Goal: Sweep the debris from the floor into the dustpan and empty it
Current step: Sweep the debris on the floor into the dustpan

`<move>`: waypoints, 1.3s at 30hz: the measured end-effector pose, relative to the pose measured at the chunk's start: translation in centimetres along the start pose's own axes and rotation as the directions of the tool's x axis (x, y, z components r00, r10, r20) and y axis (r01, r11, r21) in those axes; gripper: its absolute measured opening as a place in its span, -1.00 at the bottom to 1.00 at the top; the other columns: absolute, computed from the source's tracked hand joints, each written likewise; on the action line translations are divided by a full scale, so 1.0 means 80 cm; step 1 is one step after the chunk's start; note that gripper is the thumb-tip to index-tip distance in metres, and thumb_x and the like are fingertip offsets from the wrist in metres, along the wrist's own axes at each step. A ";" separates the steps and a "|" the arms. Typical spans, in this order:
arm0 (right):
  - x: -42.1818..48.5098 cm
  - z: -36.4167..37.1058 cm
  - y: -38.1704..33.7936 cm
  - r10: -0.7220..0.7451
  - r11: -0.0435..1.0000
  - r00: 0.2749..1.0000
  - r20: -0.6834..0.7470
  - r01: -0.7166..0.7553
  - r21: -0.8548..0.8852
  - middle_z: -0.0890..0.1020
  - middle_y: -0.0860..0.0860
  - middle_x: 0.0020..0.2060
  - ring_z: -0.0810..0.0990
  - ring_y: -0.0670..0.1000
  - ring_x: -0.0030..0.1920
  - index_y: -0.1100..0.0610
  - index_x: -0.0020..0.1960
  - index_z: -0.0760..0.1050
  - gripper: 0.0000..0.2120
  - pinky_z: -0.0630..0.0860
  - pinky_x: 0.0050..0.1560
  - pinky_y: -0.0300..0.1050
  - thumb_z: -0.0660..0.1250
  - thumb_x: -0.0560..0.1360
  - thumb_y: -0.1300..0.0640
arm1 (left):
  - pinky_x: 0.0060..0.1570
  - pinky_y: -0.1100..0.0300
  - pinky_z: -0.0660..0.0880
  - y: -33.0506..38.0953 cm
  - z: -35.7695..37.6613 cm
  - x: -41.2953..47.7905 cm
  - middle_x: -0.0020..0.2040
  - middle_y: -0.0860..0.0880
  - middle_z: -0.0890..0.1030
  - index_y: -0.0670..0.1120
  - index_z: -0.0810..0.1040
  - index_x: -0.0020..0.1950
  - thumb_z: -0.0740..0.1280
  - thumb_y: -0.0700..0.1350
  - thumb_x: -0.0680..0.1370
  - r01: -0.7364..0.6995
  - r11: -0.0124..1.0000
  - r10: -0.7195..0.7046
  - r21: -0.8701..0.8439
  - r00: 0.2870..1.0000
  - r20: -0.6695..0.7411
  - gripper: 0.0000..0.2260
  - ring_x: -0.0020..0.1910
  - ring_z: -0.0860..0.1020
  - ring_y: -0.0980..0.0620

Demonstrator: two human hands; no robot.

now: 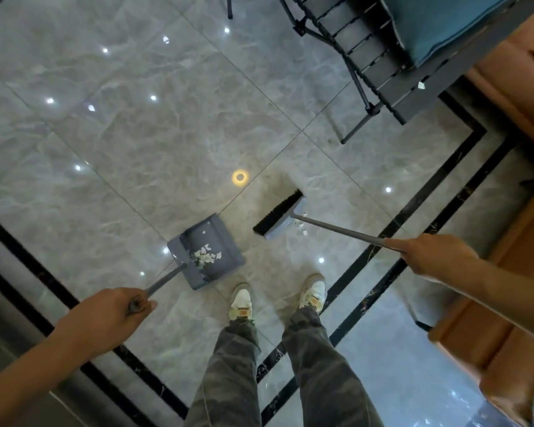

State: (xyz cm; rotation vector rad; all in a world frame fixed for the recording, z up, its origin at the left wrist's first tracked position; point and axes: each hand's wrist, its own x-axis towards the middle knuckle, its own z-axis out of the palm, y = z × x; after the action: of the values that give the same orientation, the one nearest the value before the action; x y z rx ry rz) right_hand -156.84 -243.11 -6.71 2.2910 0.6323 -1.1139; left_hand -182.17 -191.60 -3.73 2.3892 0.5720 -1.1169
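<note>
paper scraps (204,256) lie in the grey dustpan (225,241) on the floor (136,134).

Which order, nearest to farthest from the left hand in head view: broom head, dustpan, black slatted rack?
1. dustpan, on the pole the left hand grips, just ahead of it.
2. broom head, mid-floor, right of the dustpan.
3. black slatted rack, top right, beyond both.
</note>
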 end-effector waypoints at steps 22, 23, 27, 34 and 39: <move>-0.082 0.193 -0.016 0.246 0.282 0.943 0.224 -0.291 0.914 0.56 0.08 -0.23 0.49 0.03 -0.43 -0.15 0.47 0.37 -0.59 0.43 -0.55 -0.22 0.13 0.66 0.11 | -0.22 0.16 0.52 0.175 0.039 0.059 -0.22 0.05 0.59 0.07 0.50 -0.19 0.23 0.20 0.63 -0.196 0.918 0.192 0.345 0.980 0.046 -0.71 -0.26 0.58 0.05; -0.085 0.191 -0.028 0.239 0.258 0.942 0.236 -0.296 0.920 0.53 0.09 -0.25 0.46 0.01 -0.45 -0.14 0.48 0.34 -0.60 0.39 -0.58 -0.26 0.12 0.68 0.11 | -0.18 0.13 0.54 0.177 0.038 0.063 -0.19 0.03 0.60 0.04 0.53 -0.15 0.23 0.20 0.63 -0.187 0.915 0.185 0.357 0.982 0.041 -0.70 -0.23 0.59 0.02; -0.099 0.179 -0.088 0.172 0.157 0.947 0.271 -0.298 0.942 0.53 0.11 -0.22 0.40 -0.05 -0.45 -0.06 0.48 0.28 -0.65 0.33 -0.58 -0.29 0.13 0.71 0.09 | -0.26 0.14 0.50 0.183 0.032 0.070 -0.28 0.00 0.59 0.08 0.40 -0.31 0.25 0.18 0.62 -0.179 0.925 0.180 0.335 0.983 0.030 -0.66 -0.30 0.57 0.02; -0.108 0.154 -0.168 0.076 -0.014 0.943 0.325 -0.325 0.946 0.59 0.07 -0.11 0.49 -0.02 -0.31 -0.13 0.36 0.32 -0.73 0.44 -0.36 -0.18 0.13 0.69 0.08 | -0.18 0.08 0.58 0.163 0.038 0.067 -0.30 -0.01 0.59 0.10 0.34 -0.35 0.25 0.18 0.63 -0.152 0.938 0.144 0.310 0.988 0.047 -0.63 -0.29 0.60 -0.01; -0.126 0.122 -0.216 -0.104 -0.160 0.926 0.364 -0.376 0.913 0.55 0.08 -0.24 0.36 -0.09 -0.54 -0.16 0.32 0.38 -0.73 0.31 -0.57 -0.22 0.15 0.68 0.11 | -0.15 0.08 0.56 0.155 0.030 0.065 -0.32 0.03 0.55 0.10 0.37 -0.35 0.24 0.13 0.64 -0.183 0.938 0.179 0.295 0.983 0.043 -0.64 -0.27 0.59 -0.02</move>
State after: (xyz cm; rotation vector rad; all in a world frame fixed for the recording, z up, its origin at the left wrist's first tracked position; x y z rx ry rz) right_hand -178.44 -237.89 -7.88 2.9348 -1.2687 -2.3215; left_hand -173.93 -202.13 -6.56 2.6198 0.1796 -1.2098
